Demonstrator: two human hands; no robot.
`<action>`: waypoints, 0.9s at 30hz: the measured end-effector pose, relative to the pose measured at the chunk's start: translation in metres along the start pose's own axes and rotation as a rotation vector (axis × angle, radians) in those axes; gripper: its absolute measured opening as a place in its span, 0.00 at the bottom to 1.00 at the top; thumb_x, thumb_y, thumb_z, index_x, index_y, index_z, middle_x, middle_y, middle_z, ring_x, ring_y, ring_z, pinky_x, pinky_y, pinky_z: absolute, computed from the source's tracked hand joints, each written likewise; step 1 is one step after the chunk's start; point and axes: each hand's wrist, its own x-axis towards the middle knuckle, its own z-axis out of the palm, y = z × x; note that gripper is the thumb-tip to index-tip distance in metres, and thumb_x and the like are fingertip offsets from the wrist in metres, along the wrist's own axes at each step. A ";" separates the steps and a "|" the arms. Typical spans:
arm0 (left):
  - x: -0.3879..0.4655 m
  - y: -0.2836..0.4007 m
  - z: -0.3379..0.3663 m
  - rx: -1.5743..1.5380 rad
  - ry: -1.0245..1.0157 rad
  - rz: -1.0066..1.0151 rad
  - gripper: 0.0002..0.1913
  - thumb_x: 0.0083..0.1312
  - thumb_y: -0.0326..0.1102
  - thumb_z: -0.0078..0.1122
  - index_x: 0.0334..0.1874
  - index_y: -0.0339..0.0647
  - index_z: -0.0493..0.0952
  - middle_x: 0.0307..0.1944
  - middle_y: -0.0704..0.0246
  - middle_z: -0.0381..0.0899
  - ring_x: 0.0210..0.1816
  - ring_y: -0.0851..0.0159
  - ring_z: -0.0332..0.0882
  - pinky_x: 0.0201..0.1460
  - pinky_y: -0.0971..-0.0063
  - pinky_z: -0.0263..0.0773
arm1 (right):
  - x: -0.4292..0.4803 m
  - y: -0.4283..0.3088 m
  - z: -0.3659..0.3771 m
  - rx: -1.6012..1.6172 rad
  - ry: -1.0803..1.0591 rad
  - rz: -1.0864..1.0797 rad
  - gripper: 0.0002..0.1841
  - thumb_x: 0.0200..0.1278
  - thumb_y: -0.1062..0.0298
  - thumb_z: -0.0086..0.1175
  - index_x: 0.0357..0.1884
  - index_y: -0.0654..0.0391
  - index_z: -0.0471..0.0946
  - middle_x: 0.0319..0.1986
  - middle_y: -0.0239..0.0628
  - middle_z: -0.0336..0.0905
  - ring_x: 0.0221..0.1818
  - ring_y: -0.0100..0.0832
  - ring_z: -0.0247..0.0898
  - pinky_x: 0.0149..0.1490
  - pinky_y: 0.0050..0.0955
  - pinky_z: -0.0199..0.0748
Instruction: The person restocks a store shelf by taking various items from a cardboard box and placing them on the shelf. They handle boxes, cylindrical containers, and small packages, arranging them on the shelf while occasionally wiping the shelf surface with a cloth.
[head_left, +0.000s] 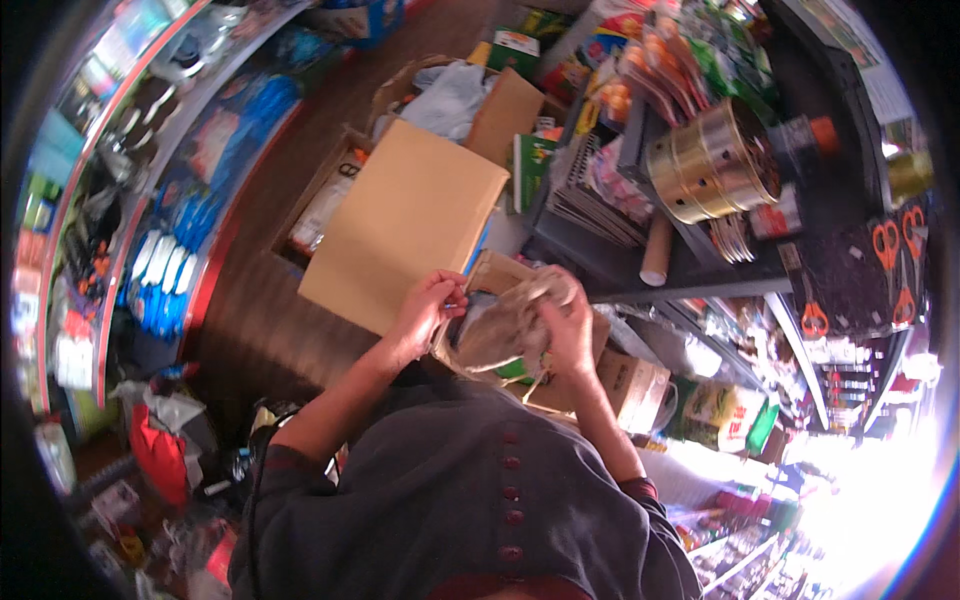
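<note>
My right hand (566, 322) grips a crumpled, grey-brown cloth (502, 330), its fingers pressed into the folds. The cloth hangs over an opened cardboard box (491, 271) close in front of my body. My left hand (431, 307) is at the box's left side, fingers curled near its edge; whether it pinches the flap cannot be told. Just beyond that hand lies a large flat-topped cardboard box (409, 225). Inside the opened box a bit of something green shows, partly hidden by the cloth.
Right of the boxes stands a dark shelf (705, 289) with spiral notebooks (592, 202), a perforated metal can (712, 161) and orange-handled scissors (814, 319). Packed store shelves (217, 247) line the left. Another open box holds plastic bags (450, 97). A red item (159, 454) lies lower left.
</note>
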 end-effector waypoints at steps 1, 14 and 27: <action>-0.005 0.001 -0.008 0.007 0.026 0.062 0.11 0.70 0.34 0.47 0.49 0.35 0.72 0.35 0.69 0.75 0.38 0.69 0.76 0.48 0.71 0.74 | 0.007 -0.006 -0.003 0.110 0.058 0.063 0.25 0.61 0.78 0.51 0.62 0.59 0.66 0.50 0.35 0.74 0.52 0.26 0.70 0.59 0.26 0.67; -0.149 -0.041 -0.050 0.074 0.731 0.338 0.11 0.74 0.38 0.44 0.50 0.40 0.70 0.34 0.67 0.79 0.32 0.71 0.77 0.38 0.78 0.74 | 0.147 0.051 0.125 -0.970 -0.106 -0.943 0.22 0.53 0.60 0.59 0.52 0.52 0.72 0.48 0.41 0.73 0.52 0.48 0.67 0.51 0.49 0.67; -0.203 -0.053 -0.059 -0.043 0.777 0.472 0.16 0.73 0.45 0.46 0.51 0.39 0.70 0.43 0.62 0.82 0.37 0.69 0.81 0.37 0.79 0.75 | 0.072 0.075 0.142 -0.686 -0.486 -1.087 0.22 0.48 0.73 0.57 0.51 0.56 0.75 0.46 0.45 0.74 0.52 0.51 0.65 0.55 0.45 0.66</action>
